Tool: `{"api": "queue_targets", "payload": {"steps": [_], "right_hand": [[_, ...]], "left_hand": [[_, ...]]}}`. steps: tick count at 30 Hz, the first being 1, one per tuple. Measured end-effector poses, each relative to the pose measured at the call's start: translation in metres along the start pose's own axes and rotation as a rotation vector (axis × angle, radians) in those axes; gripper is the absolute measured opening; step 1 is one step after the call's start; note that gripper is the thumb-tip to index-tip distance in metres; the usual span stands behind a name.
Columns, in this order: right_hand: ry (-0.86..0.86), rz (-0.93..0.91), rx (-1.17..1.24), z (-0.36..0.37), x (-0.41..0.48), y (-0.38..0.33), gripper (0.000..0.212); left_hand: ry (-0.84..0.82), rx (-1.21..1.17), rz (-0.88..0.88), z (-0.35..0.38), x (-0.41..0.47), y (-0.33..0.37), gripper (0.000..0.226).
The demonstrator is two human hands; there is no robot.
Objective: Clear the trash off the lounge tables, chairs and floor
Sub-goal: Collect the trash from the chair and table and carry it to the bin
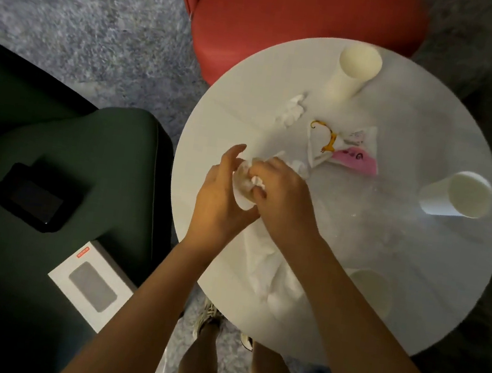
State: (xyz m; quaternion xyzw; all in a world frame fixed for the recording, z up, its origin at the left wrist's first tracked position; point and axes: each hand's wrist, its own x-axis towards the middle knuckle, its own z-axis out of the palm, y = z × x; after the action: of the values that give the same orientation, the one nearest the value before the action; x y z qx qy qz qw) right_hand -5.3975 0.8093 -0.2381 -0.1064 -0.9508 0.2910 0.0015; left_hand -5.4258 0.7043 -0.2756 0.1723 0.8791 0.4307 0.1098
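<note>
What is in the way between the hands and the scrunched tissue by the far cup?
Nothing visible: bare table lies between the scrunched tissue and the left hand and right hand, which both hold a paper wad. The printed wrapper sits aside.

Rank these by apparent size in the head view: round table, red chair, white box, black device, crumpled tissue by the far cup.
1. the round table
2. the red chair, though the frame crops it
3. the white box and the black device: about alike, not ranked
4. the crumpled tissue
</note>
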Motion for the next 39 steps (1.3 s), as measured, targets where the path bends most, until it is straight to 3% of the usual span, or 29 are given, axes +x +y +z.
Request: {"api": "queue_targets", "payload": {"steps": [3, 7, 10, 12, 15, 18, 20, 23, 26, 28, 34, 37, 39], "right_hand": [[-0.126, -0.056, 0.138, -0.009, -0.005, 0.01, 0.02], [-0.459, -0.109, 0.174, -0.023, -0.004, 0.027, 0.024], [-0.56, -0.144, 0.194, -0.032, -0.004, 0.035, 0.026], [-0.47, -0.15, 0.216, -0.034, -0.005, 0.038, 0.029], [-0.162, -0.081, 0.389, -0.037, -0.009, 0.04, 0.037], [0.049, 0.092, 0.377, -0.027, -0.018, 0.05, 0.03], [-0.11, 0.191, 0.253, -0.015, -0.029, 0.052, 0.03], [-0.469, 0.193, 0.045, 0.008, -0.048, 0.052, 0.063], [-0.596, 0.141, -0.208, 0.029, -0.064, 0.053, 0.093], [-0.532, 0.117, -0.307, 0.041, -0.072, 0.054, 0.092], [-0.267, 0.175, -0.132, 0.051, -0.072, 0.058, 0.037], [-0.133, 0.238, -0.015, 0.039, -0.056, 0.054, 0.036], [0.071, 0.232, 0.039, 0.028, -0.04, 0.048, 0.042]], "left_hand": [[0.024, 0.073, 0.077, 0.006, -0.008, 0.013, 0.091], [0.006, 0.144, 0.102, 0.017, -0.018, 0.02, 0.095], [0.001, 0.14, 0.075, 0.023, -0.021, 0.022, 0.095], [0.023, 0.108, 0.025, 0.023, -0.02, 0.02, 0.093], [0.095, 0.088, -0.069, 0.018, -0.015, 0.014, 0.09], [0.186, 0.116, -0.135, 0.012, -0.011, 0.006, 0.088], [0.218, 0.117, -0.162, 0.008, -0.008, 0.001, 0.088], [0.208, 0.095, -0.185, 0.007, -0.005, -0.006, 0.088], [0.194, 0.082, -0.178, 0.008, -0.003, -0.011, 0.089], [0.179, 0.069, -0.167, 0.008, -0.003, -0.013, 0.09], [0.124, 0.067, -0.111, 0.005, -0.004, -0.017, 0.089], [0.096, 0.062, -0.097, 0.002, -0.003, -0.02, 0.089], [0.088, 0.062, -0.086, -0.002, -0.004, -0.022, 0.089]]}}
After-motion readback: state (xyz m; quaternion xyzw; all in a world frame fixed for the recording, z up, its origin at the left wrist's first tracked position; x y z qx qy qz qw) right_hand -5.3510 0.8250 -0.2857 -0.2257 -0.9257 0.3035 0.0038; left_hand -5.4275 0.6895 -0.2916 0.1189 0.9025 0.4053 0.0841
